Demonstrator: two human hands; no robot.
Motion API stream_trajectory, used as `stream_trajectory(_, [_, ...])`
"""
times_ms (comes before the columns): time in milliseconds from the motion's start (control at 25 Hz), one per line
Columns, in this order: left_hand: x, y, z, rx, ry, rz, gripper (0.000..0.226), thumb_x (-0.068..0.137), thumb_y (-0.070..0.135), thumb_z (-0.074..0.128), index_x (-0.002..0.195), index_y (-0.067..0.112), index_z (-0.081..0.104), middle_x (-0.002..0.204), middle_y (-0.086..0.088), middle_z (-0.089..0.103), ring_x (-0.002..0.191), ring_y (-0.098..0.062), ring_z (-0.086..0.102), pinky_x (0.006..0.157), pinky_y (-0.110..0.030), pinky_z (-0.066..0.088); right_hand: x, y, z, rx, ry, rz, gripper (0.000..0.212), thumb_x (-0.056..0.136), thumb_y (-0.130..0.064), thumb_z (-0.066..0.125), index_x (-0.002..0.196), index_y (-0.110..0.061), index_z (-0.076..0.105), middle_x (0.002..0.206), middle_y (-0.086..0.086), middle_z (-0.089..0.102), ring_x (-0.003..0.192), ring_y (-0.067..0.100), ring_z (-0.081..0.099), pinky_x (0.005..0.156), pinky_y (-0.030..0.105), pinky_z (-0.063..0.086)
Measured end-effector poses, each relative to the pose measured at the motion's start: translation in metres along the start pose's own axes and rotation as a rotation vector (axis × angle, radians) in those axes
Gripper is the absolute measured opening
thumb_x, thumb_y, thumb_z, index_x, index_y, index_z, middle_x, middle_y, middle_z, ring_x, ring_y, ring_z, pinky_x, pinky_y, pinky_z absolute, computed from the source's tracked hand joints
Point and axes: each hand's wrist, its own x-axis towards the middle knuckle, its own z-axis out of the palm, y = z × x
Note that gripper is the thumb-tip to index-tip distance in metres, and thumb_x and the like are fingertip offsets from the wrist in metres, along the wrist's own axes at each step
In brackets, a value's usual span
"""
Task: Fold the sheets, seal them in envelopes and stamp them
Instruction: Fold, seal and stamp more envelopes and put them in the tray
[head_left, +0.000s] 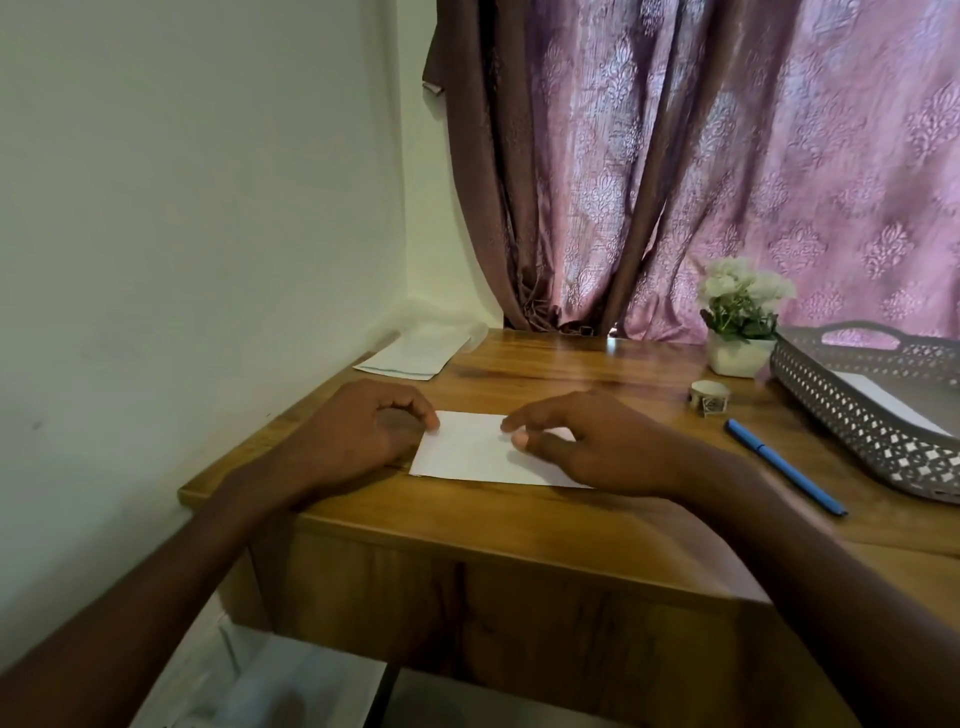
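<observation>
Pressing the sheet (475, 449) flat, long axis left-right, I pin its left edge with left hand (363, 431), right hand (582, 441) loosely curled atop, gripping nothing

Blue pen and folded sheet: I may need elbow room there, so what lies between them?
Only the right hand, resting on the folded sheet; bare wood reaches the blue pen. Head view.

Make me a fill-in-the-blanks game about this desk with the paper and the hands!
1. Both hands rest on a folded white ____ near the front of the wooden table.
2. The pen lying right of the right hand is ____ in colour.
3. The white flowers stand in a small ____ pot beside the grey basket.

Missing words: sheet; blue; white
</observation>
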Motion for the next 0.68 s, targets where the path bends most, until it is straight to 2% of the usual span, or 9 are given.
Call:
stream_trajectory(80, [0.012, 0.016, 0.008, 0.049, 0.135, 0.001, 0.025, 0.100, 0.035, 0.056, 0.120, 0.033, 0.072, 0.133, 0.006, 0.069, 0.114, -0.013, 0.061, 0.106, -0.036, 0.049, 0.013, 0.002, 0.007, 0.015, 0.223, 0.067, 0.032, 0.111, -0.035, 0.042, 0.117, -0.019, 0.070, 0.109, -0.002, 0.074, 0.100, 0.018, 0.065, 0.089, 0.038, 0.050])
stream_trajectory(120, [0.019, 0.024, 0.015, 0.101, 0.132, -0.025, 0.032, 0.105, 0.034, 0.052, 0.135, 0.030, 0.065, 0.144, 0.002, 0.063, 0.122, -0.017, 0.058, 0.112, -0.038, 0.044, 0.022, 0.003, 0.009, -0.012, 0.264, 0.109, 0.032, 0.111, -0.035, 0.037, 0.111, -0.019, 0.065, 0.099, 0.000, 0.071, 0.091, 0.021, 0.063, 0.084, 0.041, 0.049])
stream_trajectory(160, [0.026, 0.032, 0.024, 0.177, 0.077, -0.046, 0.040, 0.109, 0.032, 0.047, 0.148, 0.026, 0.053, 0.154, -0.001, 0.054, 0.131, -0.021, 0.054, 0.116, -0.039, 0.039, 0.031, 0.004, 0.013, -0.047, 0.252, 0.147, 0.033, 0.111, -0.036, 0.034, 0.115, -0.019, 0.061, 0.102, 0.001, 0.069, 0.093, 0.022, 0.063, 0.087, 0.043, 0.049])
stream_trajectory(200, [0.031, 0.035, 0.034, 0.258, -0.022, -0.045, 0.046, 0.111, 0.033, 0.041, 0.156, 0.023, 0.041, 0.162, -0.004, 0.045, 0.141, -0.023, 0.048, 0.119, -0.041, 0.034, 0.038, 0.006, 0.019, -0.092, 0.190, 0.191, 0.036, 0.111, -0.039, 0.032, 0.127, -0.019, 0.057, 0.119, 0.003, 0.068, 0.108, 0.024, 0.063, 0.098, 0.047, 0.046])
stream_trajectory(280, [0.034, 0.033, 0.055, 0.390, -0.225, -0.067, 0.057, 0.113, 0.042, 0.030, 0.165, 0.021, 0.023, 0.173, -0.004, 0.024, 0.156, -0.022, 0.028, 0.127, -0.045, 0.020, 0.046, 0.013, 0.037, -0.177, 0.004, 0.263, 0.051, 0.110, -0.047, 0.028, 0.153, -0.023, 0.039, 0.160, 0.002, 0.044, 0.145, 0.025, 0.043, 0.119, 0.058, 0.026])
stream_trajectory(320, [0.034, 0.029, 0.059, 0.430, -0.281, -0.088, 0.060, 0.113, 0.047, 0.025, 0.167, 0.022, 0.017, 0.175, -0.002, 0.015, 0.160, -0.019, 0.018, 0.129, -0.045, 0.012, 0.046, 0.017, 0.042, -0.191, -0.061, 0.291, 0.057, 0.109, -0.051, 0.027, 0.159, -0.025, 0.031, 0.169, -0.001, 0.029, 0.154, 0.022, 0.029, 0.123, 0.060, 0.016])
stream_trajectory(400, [0.037, 0.024, 0.061, 0.465, -0.313, -0.092, 0.062, 0.112, 0.050, 0.020, 0.168, 0.023, 0.011, 0.176, 0.002, 0.007, 0.161, -0.015, 0.009, 0.129, -0.043, 0.006, 0.041, 0.025, 0.043, -0.182, -0.104, 0.337, 0.062, 0.109, -0.054, 0.024, 0.164, -0.026, 0.021, 0.173, -0.003, 0.016, 0.159, 0.019, 0.016, 0.125, 0.060, 0.007])
stream_trajectory(680, [0.037, 0.021, 0.060, 0.499, -0.340, -0.079, 0.063, 0.112, 0.051, 0.017, 0.168, 0.024, 0.008, 0.176, 0.004, 0.002, 0.162, -0.013, 0.006, 0.129, -0.041, 0.006, -0.008, 0.072, 0.013, -0.209, -0.136, 0.511, 0.063, 0.110, -0.053, 0.015, 0.166, -0.028, 0.008, 0.175, -0.006, 0.002, 0.160, 0.016, 0.003, 0.127, 0.058, 0.003])
